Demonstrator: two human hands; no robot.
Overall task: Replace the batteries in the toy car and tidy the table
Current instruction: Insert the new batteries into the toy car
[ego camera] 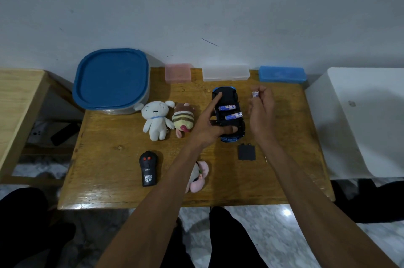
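Observation:
The blue and black toy car [230,95] lies upside down on the wooden table [113,158], its battery bay uncovered. Two blue batteries [227,107] [234,116] sit in the bay. My left hand [211,124] holds the car, forefinger stretched along its underside and thumb across its near end. My right hand [261,110] hovers just right of the car and pinches a white battery [255,94] upright in its fingertips. The black battery cover [246,151] lies on the table in front of the car, with a thin stick-like tool [266,159] beside it.
A black remote control [148,168] lies front left. A white plush [156,120], a striped plush [183,122] and a pink plush [200,177] partly under my left forearm. Along the wall: blue-lidded tub [111,80], pink box [178,72], clear box [226,73], blue box [282,74]. A white bin [360,119] stands right.

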